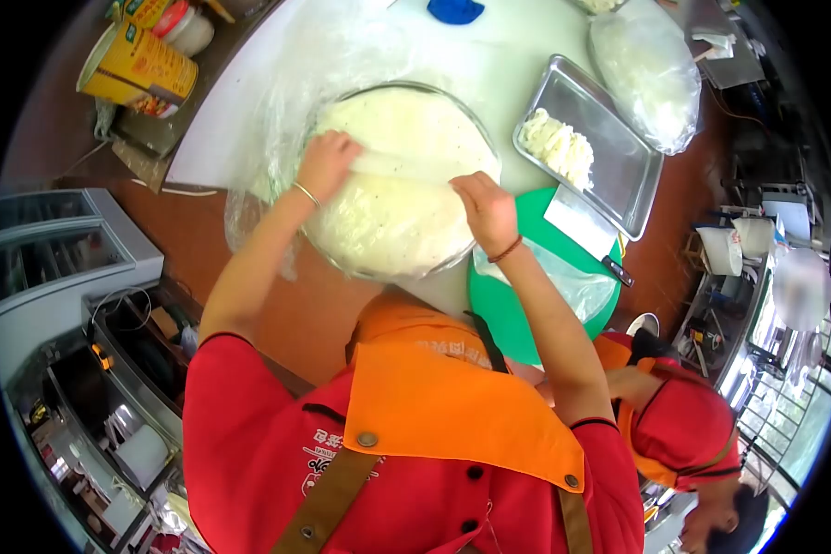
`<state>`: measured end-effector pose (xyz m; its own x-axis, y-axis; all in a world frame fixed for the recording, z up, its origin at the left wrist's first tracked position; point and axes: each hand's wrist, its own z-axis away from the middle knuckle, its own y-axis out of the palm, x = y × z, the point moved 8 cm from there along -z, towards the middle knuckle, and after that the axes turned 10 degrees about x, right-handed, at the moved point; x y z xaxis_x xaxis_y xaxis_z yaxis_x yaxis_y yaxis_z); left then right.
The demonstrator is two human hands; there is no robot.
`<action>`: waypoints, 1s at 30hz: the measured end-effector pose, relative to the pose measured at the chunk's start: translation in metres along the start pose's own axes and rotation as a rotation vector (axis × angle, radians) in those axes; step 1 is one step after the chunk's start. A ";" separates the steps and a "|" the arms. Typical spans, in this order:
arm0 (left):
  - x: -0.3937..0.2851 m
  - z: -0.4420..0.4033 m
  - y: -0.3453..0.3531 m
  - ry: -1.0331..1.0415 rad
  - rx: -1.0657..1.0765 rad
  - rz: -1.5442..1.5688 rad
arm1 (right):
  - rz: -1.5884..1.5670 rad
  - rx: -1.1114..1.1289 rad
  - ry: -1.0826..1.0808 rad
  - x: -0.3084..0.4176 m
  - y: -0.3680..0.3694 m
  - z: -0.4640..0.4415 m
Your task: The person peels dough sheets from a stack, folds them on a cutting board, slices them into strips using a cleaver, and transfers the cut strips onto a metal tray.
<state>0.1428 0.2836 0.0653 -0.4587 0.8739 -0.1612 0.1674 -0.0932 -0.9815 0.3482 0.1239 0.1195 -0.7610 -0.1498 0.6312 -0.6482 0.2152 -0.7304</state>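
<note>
A large round mass of pale dough [397, 120] fills a wide bowl [483, 132] on the white table. Clear plastic film [388, 217] lies over the near part of the dough, with a folded edge running across the middle. My left hand [330, 166] is closed on that edge at the left, fingers curled over the dough. At the right, my right hand [487, 212] pinches the same edge near the bowl's rim. More crumpled clear plastic hangs off the bowl's left side.
Right of the bowl are a green round board [512, 323] with a broad-bladed knife [582, 222], a metal tray [609, 138] with pale dough strips [557, 148], and a filled plastic bag [646, 74]. A blue scraper [454, 10] lies behind. A co-worker [683, 415] stands at lower right.
</note>
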 end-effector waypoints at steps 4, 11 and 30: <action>0.024 0.020 -0.017 -0.115 -0.141 0.237 | -0.050 0.025 -0.041 0.008 -0.008 0.005; -0.057 0.109 -0.004 0.079 0.544 0.052 | 0.131 0.457 -0.222 0.034 0.011 0.062; 0.035 0.068 0.026 -0.281 0.431 0.340 | -0.054 0.498 0.282 -0.098 0.085 0.051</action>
<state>0.0716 0.2796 0.0271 -0.6635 0.6078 -0.4363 0.0037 -0.5805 -0.8142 0.3663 0.1079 -0.0173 -0.7342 0.1298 0.6665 -0.6723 -0.2764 -0.6868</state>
